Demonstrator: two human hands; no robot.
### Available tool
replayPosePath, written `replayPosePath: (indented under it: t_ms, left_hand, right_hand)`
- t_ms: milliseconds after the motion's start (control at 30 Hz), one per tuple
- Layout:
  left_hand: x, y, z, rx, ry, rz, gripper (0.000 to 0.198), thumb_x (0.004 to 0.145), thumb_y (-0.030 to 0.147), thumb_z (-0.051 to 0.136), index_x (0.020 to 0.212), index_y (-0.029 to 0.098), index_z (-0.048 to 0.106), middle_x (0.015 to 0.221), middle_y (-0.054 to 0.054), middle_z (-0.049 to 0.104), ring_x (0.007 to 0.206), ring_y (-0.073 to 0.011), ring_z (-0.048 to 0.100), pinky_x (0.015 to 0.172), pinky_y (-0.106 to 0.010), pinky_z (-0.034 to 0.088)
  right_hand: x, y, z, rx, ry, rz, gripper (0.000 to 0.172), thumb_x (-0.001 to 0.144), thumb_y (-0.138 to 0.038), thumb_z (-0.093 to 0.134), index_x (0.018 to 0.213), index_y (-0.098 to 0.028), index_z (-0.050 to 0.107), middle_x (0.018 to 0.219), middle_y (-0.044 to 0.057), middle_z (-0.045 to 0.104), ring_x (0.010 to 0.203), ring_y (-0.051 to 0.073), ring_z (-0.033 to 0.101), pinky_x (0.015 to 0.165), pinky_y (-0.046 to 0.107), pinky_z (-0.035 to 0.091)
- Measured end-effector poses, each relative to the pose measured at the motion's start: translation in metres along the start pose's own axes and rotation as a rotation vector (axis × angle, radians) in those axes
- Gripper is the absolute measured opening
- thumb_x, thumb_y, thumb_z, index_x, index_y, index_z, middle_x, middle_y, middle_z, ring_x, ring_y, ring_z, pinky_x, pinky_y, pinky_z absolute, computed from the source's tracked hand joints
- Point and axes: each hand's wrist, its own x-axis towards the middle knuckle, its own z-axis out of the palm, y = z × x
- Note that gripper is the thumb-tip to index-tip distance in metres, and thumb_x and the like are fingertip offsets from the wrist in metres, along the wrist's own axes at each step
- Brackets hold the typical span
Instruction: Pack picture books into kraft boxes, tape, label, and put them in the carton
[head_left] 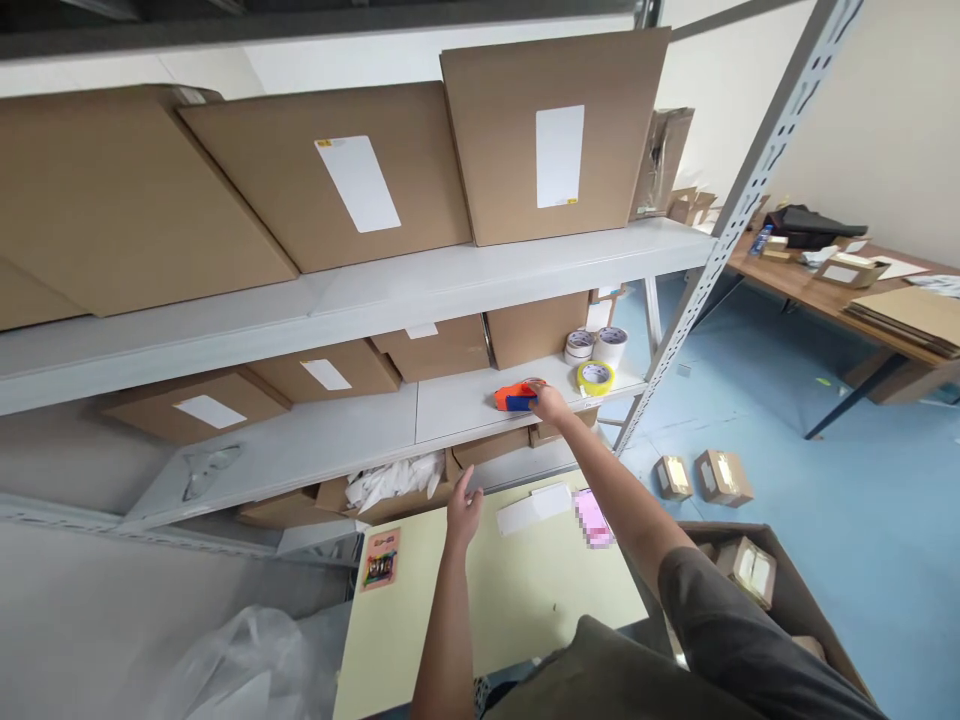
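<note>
My right hand [550,403] reaches out to the middle shelf [375,414], its fingers closed around an orange and blue tape dispenser [514,398] near the shelf's front edge. Just right of that hand lies a yellow roll of tape [595,377]. Behind it stand white tape rolls [611,346]. My left hand [464,512] is raised over the far part of the pale yellow table [525,590], fingers apart, holding nothing. White paper pieces [534,508] and a pink item [593,518] lie on the table. At its left is a small colourful card [381,559].
Large cardboard boxes [555,140] fill the upper shelf. A perforated metal post [742,215] rises to the right of my right arm. An open carton [780,610] with small boxes stands at my right. Clear plastic [255,660] lies at lower left.
</note>
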Motion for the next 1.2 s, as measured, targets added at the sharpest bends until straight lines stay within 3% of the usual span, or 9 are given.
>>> replayPosePath:
  t_ms: [167,300,400,533,700,933,1067,1200]
  left_hand:
    - [-0.016,-0.013,-0.012,0.009,0.049,-0.018,0.058,0.095,0.051,0.069,0.148,0.027,0.064,0.159,-0.013,0.058,0.153,-0.0348,0.048,0.120,-0.050,0.048]
    - [-0.021,-0.016,-0.023,-0.020,0.048,-0.011,0.058,0.095,0.049,0.070,0.148,0.026,0.063,0.158,-0.014,0.059,0.151,-0.0344,0.050,0.117,-0.049,0.050]
    - [-0.023,-0.018,-0.031,-0.043,0.025,0.014,0.057,0.096,0.049,0.070,0.147,0.025,0.064,0.157,-0.015,0.060,0.150,-0.0337,0.052,0.117,-0.048,0.051]
    - [-0.026,-0.024,-0.042,-0.079,-0.012,0.036,0.055,0.097,0.047,0.068,0.147,0.024,0.064,0.153,-0.016,0.063,0.148,-0.0320,0.055,0.115,-0.047,0.052]
    - [-0.042,-0.045,-0.060,-0.120,-0.080,0.020,0.053,0.099,0.043,0.065,0.148,0.025,0.063,0.153,-0.014,0.063,0.149,-0.0300,0.054,0.117,-0.046,0.052]
    - [-0.097,-0.090,-0.078,-0.139,-0.182,-0.111,0.051,0.096,0.038,0.068,0.146,0.025,0.064,0.156,-0.013,0.062,0.148,-0.0307,0.055,0.117,-0.047,0.052]
    - [-0.126,-0.101,-0.078,-0.092,-0.235,-0.149,0.049,0.096,0.034,0.066,0.145,0.026,0.065,0.154,-0.013,0.063,0.145,-0.0298,0.058,0.116,-0.047,0.053]
    - [-0.145,-0.111,-0.081,-0.042,-0.271,-0.156,0.050,0.096,0.032,0.065,0.146,0.025,0.064,0.154,-0.014,0.063,0.142,-0.0295,0.060,0.113,-0.047,0.055]
  right_hand:
    - [0.006,-0.014,0.012,-0.208,-0.055,-0.004,0.050,0.096,-0.018,0.064,0.146,-0.010,0.061,0.144,0.022,0.068,0.139,0.033,0.058,0.122,0.042,0.035]
    - [-0.006,-0.019,0.011,-0.238,-0.068,0.019,0.045,0.100,-0.018,0.061,0.145,-0.012,0.060,0.135,0.021,0.073,0.129,0.032,0.064,0.116,0.043,0.037]
    - [-0.029,-0.027,0.009,-0.228,0.001,0.008,0.040,0.098,-0.019,0.063,0.138,-0.013,0.062,0.135,0.021,0.072,0.125,0.032,0.065,0.108,0.041,0.039]
    - [-0.082,-0.044,0.022,-0.225,0.121,-0.051,0.029,0.097,-0.019,0.064,0.126,-0.015,0.067,0.127,0.019,0.075,0.120,0.032,0.066,0.102,0.040,0.039]
    - [-0.169,-0.064,0.078,-0.250,0.110,-0.018,0.026,0.089,-0.014,0.066,0.114,-0.016,0.070,0.111,0.016,0.078,0.109,0.031,0.068,0.100,0.039,0.040]
    - [-0.280,-0.067,0.176,-0.244,-0.095,0.234,0.030,0.087,-0.013,0.064,0.115,-0.017,0.070,0.115,0.013,0.078,0.111,0.028,0.067,0.104,0.038,0.042]
    - [-0.321,-0.054,0.220,-0.251,-0.263,0.373,0.032,0.088,-0.012,0.063,0.119,-0.017,0.070,0.116,0.013,0.077,0.109,0.026,0.067,0.103,0.036,0.041]
    - [-0.342,-0.033,0.257,-0.276,-0.371,0.469,0.042,0.088,-0.008,0.059,0.128,-0.015,0.070,0.130,0.017,0.073,0.122,0.028,0.063,0.105,0.037,0.038]
